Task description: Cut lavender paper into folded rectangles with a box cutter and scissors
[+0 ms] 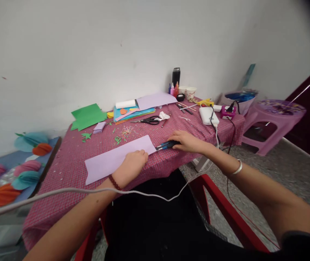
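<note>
My left hand [131,165] rests closed on the near edge of a long lilac paper sheet [111,159] lying on the red checked tablecloth [67,163]. My right hand [186,141] lies over a dark tool with a blue handle [165,145], its fingers curled on it; the tool's tip touches the sheet's right corner. What kind of tool it is I cannot make out.
Black scissors [149,120], a stack of coloured paper [133,112], green paper [88,116], glue bottles [173,89], cups [190,92], a yellow glue gun [205,103] and a white power bank [208,116] sit further back. A purple stool [277,116] stands at right. Paper decorations [13,174] lie at left.
</note>
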Tool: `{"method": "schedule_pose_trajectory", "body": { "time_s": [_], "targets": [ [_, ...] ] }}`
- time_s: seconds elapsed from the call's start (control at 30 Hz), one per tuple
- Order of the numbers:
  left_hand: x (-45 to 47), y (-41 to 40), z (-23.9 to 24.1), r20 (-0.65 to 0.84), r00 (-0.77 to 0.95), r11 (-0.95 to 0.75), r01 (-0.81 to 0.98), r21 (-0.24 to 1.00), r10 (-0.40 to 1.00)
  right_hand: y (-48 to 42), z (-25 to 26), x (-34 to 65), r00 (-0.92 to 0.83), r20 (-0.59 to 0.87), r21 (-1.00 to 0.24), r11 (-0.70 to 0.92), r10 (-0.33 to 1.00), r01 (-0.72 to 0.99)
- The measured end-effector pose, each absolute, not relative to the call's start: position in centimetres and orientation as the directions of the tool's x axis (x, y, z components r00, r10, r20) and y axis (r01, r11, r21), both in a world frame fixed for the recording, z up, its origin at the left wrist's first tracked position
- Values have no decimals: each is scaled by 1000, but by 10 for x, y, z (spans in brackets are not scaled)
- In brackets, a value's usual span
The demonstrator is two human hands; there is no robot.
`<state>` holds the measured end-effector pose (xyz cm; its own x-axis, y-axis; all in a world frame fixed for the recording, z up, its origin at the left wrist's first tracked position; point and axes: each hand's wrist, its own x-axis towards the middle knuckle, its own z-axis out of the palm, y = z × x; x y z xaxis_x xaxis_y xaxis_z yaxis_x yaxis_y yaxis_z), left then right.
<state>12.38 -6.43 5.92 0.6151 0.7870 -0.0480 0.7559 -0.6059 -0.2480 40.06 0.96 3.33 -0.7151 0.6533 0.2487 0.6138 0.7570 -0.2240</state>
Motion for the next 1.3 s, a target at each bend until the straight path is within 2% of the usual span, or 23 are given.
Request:
{"method": "schedule_pose_trajectory", "body": {
  "time_s": [0.17, 0.37, 0.53, 0.7, 1.03, 1.3],
  "targets": [
    [143, -60, 60, -49, 676, -669, 711, -219, 735, 21, 31, 420, -727, 200, -195, 754, 656, 627],
    [114, -22, 47, 95, 720, -720, 692, -40, 687, 25, 24, 423, -751, 172, -198, 770, 637, 607],
    [89, -17, 24, 46, 701, -702, 712, 28, 712, 17, 30, 418, -746, 158, -213, 760, 647, 614],
    [88, -24, 15, 59, 684, -687, 725, 59, 727, 8, 33, 412, -752, 146, -227, 762, 643, 607],
    [88, -20, 11, 56, 648, -649, 751, 120, 760, -23, 22, 422, -714, 232, -277, 749, 660, 602],
    [89, -23, 14, 58, 653, -655, 747, 115, 755, -25, 24, 409, -698, 224, -256, 732, 681, 632]
  ]
}}
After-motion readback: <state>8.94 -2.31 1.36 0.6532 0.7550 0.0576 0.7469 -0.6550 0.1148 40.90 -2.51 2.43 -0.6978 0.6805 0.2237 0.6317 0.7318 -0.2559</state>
